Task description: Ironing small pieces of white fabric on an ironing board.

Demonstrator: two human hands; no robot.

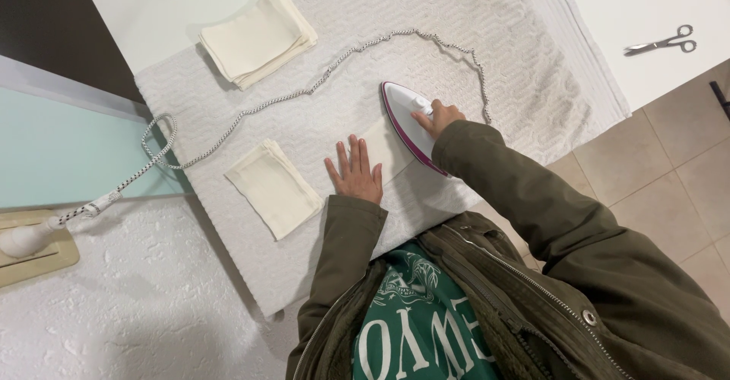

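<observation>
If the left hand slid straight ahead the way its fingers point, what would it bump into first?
Probably the iron's cord. The left hand lies flat on a cream cloth, fingers pointing up the towel; only bare towel lies before the cord.

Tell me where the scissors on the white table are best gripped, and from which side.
Grip the scissors by the two finger loops at their right end, coming from the table's right edge. They lie flat and closed, blades pointing left, nothing lying beside them.
</observation>
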